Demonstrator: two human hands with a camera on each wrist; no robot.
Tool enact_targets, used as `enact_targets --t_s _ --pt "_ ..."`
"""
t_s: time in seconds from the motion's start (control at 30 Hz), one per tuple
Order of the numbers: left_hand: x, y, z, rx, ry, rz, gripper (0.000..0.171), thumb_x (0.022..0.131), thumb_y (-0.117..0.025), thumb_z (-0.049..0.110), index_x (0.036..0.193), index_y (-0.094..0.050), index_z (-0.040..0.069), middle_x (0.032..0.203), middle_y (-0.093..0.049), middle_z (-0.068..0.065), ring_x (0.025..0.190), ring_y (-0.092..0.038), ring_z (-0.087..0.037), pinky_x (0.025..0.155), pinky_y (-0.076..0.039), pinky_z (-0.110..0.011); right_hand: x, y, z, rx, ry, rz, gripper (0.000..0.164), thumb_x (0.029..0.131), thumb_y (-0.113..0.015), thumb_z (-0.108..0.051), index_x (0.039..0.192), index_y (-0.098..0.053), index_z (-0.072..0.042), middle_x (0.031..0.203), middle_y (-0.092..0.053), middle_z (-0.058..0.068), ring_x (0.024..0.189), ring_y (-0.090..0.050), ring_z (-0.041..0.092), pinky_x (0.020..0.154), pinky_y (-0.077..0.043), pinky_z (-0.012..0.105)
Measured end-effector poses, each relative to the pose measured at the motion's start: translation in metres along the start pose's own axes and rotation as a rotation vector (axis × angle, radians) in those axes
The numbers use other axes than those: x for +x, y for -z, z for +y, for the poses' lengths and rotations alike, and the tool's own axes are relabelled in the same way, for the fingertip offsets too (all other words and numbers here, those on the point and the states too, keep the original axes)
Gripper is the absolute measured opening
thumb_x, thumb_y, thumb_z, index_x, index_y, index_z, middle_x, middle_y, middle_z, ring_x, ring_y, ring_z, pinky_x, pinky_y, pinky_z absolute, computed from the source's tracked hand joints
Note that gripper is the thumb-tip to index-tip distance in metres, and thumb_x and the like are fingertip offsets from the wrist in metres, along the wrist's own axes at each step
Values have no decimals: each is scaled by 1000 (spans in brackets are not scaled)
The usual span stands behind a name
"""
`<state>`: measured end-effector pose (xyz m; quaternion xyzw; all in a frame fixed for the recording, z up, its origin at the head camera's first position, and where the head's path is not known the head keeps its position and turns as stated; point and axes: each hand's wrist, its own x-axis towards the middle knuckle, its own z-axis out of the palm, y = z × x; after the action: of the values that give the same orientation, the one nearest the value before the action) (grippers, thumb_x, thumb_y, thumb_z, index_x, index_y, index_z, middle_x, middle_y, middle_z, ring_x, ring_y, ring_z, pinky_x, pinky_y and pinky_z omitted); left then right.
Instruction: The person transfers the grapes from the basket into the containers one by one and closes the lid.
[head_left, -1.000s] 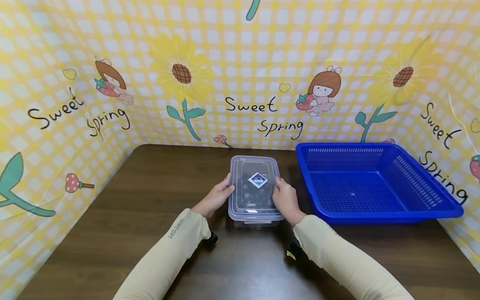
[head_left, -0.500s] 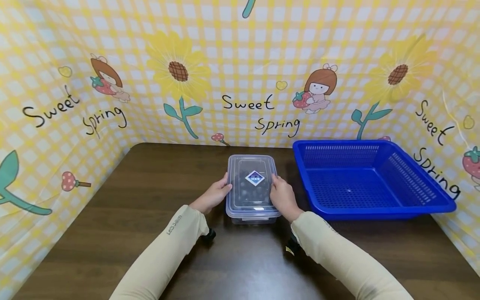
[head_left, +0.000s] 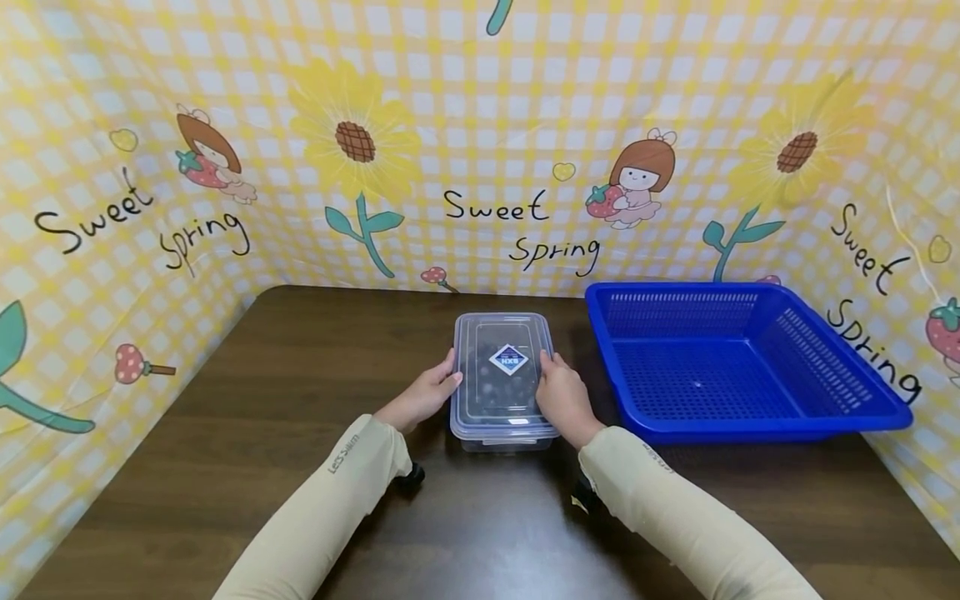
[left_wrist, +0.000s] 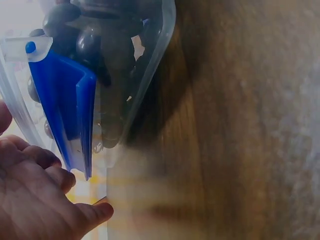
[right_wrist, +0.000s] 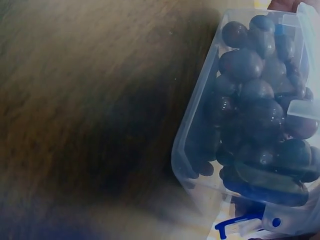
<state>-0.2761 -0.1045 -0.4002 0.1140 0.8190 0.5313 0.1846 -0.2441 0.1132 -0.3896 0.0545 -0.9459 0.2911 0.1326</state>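
A clear plastic food container [head_left: 501,445] with dark round fruit [right_wrist: 260,120] inside, which look like grapes, stands on the table between both hands. Its clear lid [head_left: 501,400] bears a blue and white diamond label. My left hand [head_left: 422,398] grips the lid's left rim, with the thumb at the edge. At the right rim, my right hand [head_left: 567,396] holds on with curled fingers. A blue latch [left_wrist: 65,110] hangs swung out below the lid in the left wrist view. Another blue latch [right_wrist: 240,222] sticks out from the container in the right wrist view.
A large blue plastic basket [head_left: 697,425] with perforated walls stands on the dark wooden table [head_left: 300,367], right of the container. Yellow checked cloth [head_left: 480,125] printed with sunflowers hangs behind the table and along both sides.
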Motion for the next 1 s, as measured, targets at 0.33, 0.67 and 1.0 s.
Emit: enact_targets --t_s 0.33,0.67,1.0 --pt "3 11 4 94 18 -69 62 104 -40 15 151 -3 0 158 -2 -16 145 -3 -32 115 -6 -45 2 3 4 -13 26 -19 37 93 -52 0 127 -55 11 126 -53 35 107 -59 45 88 -49 53" --pt "6 18 9 122 86 -88 63 104 -39 19 153 -2 5 159 0 -12 145 -1 -28 115 -7 -44 2 9 9 0 88 -113 38 95 -55 -6 128 -54 11 126 -49 37 112 -56 43 90 -47 51" --pt "6 11 10 95 56 3 58 105 -37 23 151 -9 0 157 -10 -16 143 -12 -31 115 -15 -44 4 8 18 283 -124 -43 36 89 -68 -17 119 -64 2 120 -60 20 116 -56 32 95 -45 46"
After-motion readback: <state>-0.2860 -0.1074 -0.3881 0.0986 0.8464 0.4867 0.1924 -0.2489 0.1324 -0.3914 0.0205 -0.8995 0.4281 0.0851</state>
